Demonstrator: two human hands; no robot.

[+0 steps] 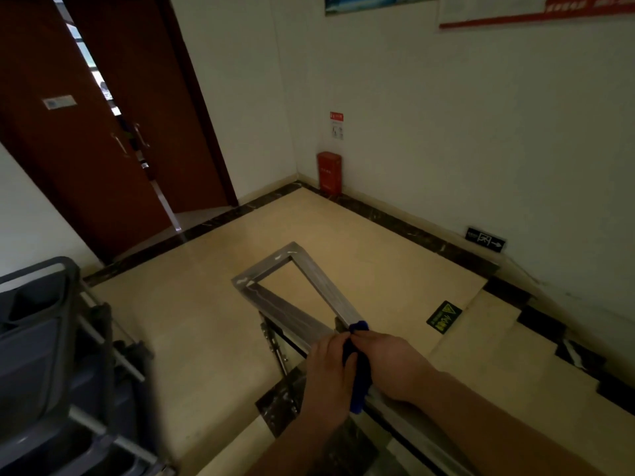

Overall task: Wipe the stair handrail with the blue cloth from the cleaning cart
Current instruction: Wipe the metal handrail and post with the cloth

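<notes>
Down at the lower middle of the view, both hands close on a blue cloth (357, 369) that is draped over the stair handrail (316, 280). The left hand (330, 376) curls its fingers (338, 340) against the left side of the cloth, and the right hand (391, 365) presses its fingertips (359, 334) to the cloth from the right, so the cloth is pinched between them on the rail. A strip of blue shows above the fingers and another hangs below the palms. Both forearms reach in from the bottom edge.

The handrail is flat brushed metal; beyond the hands it runs away, turns in a sharp corner and doubles back, forming a narrow loop over the landing floor (206, 321). To the left of the handrail, at the picture's edge, stands a grey cleaning cart (51, 338), blurred. To the right of the handrail, steps (498, 355) descend with a yellow-and-black warning sticker (444, 317). Far beyond the handrail, a red fire extinguisher box (329, 172) sits in the wall corner, and dark red double doors (103, 132) stand left of it.
</notes>
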